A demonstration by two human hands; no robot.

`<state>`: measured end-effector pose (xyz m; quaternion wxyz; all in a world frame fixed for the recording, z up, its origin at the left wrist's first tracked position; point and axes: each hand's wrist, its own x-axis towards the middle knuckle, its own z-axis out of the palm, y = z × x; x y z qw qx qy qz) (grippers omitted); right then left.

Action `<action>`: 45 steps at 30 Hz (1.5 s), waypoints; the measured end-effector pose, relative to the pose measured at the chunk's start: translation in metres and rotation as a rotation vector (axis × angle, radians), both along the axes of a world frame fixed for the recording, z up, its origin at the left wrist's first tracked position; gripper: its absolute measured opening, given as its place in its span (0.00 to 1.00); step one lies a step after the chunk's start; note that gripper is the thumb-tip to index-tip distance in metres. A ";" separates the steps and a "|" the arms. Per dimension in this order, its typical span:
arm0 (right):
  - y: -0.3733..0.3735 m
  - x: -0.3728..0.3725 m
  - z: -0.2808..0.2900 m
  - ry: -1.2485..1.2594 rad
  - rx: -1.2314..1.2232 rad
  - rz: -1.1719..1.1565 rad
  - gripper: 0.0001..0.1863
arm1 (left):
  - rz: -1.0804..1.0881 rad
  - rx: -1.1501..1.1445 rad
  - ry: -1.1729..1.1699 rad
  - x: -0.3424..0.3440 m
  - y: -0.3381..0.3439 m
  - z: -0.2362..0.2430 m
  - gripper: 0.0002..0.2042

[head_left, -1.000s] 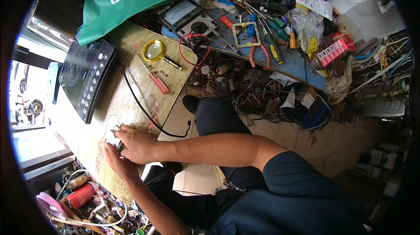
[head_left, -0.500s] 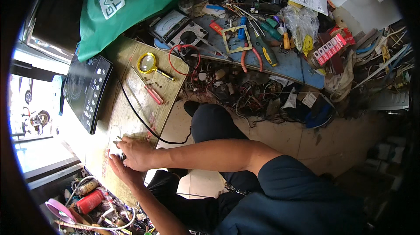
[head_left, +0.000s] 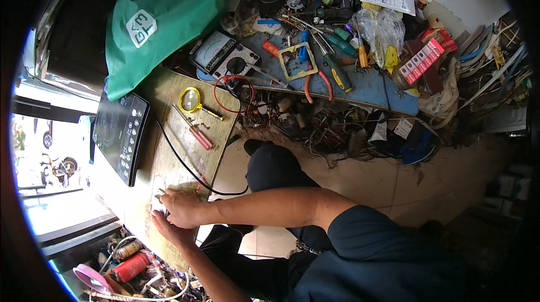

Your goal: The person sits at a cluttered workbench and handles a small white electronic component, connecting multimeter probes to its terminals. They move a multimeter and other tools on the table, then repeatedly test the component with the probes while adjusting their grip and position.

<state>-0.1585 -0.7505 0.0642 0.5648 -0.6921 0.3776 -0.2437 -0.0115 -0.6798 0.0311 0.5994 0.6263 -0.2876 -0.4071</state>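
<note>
Close together at the near left of the wooden worktable [head_left: 163,97], my right hand [head_left: 184,208] and my left hand [head_left: 170,231] both have curled fingers. Between them is a small pale, partly metallic piece, mostly covered by the fingers and washed out by glare. My right hand pinches from above, and my left lies just below it. A black cord [head_left: 183,162] runs past my right hand. Farther up the table lie a screwdriver [head_left: 201,138] with a red handle and a yellow-rimmed magnifying glass [head_left: 192,100]. A black induction cooker [head_left: 119,133] stands tilted at the left edge.
A green bag [head_left: 169,26] hangs over the far left. The blue bench [head_left: 377,97] holds an analog multimeter [head_left: 228,57], red-handled pliers [head_left: 322,85] and a square yellowish frame [head_left: 298,60]. Scrap wires crowd beneath it. Below the table's near end lies a red cylinder [head_left: 132,267] among clutter.
The whole view has shifted, with the table and hands sitting slightly lower and to the right. Both hands stay together at the same place on the table.
</note>
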 end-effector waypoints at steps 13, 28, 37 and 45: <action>0.000 -0.011 0.012 -0.033 0.034 0.032 0.25 | -0.019 -0.056 0.081 0.006 0.003 -0.009 0.25; -0.001 0.004 -0.002 -0.028 -0.023 -0.012 0.24 | -0.191 -0.007 0.544 -0.009 0.000 0.000 0.40; -0.004 0.018 -0.013 0.004 0.033 0.051 0.24 | -0.090 0.026 0.459 -0.013 0.000 0.005 0.36; -0.003 0.013 -0.006 -0.025 0.033 0.029 0.24 | 0.004 0.052 0.474 -0.016 0.000 0.005 0.37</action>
